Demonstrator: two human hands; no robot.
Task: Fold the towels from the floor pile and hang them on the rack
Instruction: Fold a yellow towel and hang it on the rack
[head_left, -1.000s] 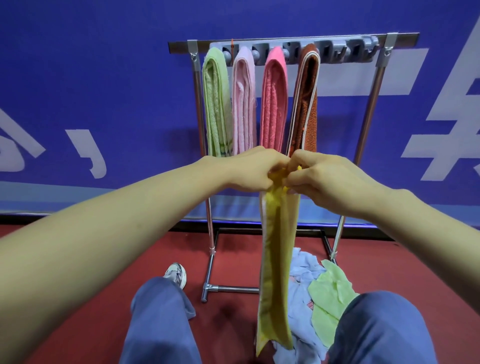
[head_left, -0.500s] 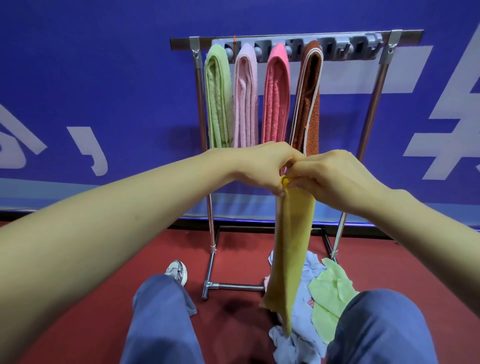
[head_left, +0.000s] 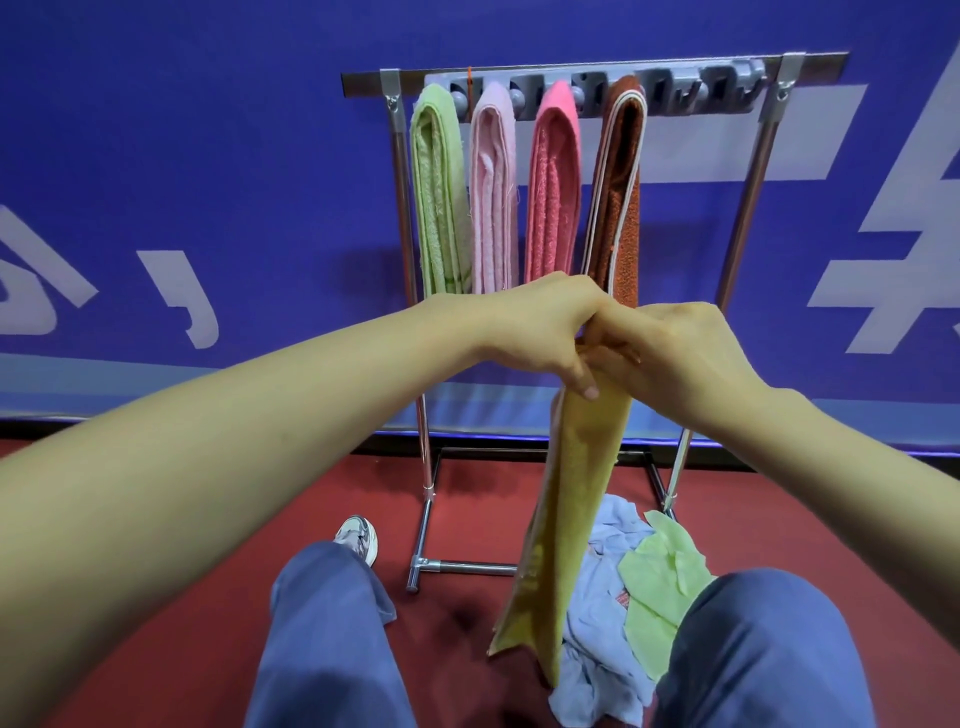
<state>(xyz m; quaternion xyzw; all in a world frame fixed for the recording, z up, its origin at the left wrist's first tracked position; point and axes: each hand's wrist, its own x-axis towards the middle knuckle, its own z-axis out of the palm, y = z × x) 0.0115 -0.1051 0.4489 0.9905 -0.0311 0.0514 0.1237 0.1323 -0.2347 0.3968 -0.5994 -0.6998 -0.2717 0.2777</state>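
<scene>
A long folded yellow towel (head_left: 566, 519) hangs down from both my hands in front of the rack (head_left: 592, 70). My left hand (head_left: 540, 332) and my right hand (head_left: 675, 353) press together and pinch its top edge. Its lower end dangles above the floor pile, which holds a light blue towel (head_left: 602, 639) and a light green one (head_left: 665, 587). On the rack hang a green towel (head_left: 441, 192), a pale pink towel (head_left: 493, 192), a bright pink towel (head_left: 553, 187) and a brown towel (head_left: 618, 187).
The rack's right half has bare hooks (head_left: 701, 91). Its metal legs and foot bar (head_left: 467, 566) stand on the red floor. A blue wall is behind. My knees (head_left: 322, 623) and a shoe (head_left: 358, 535) are below, beside the pile.
My hands have moved right and closer to the rack with the yellow towel. The towel has turned and hangs shorter, its lower end lifted off the pile.
</scene>
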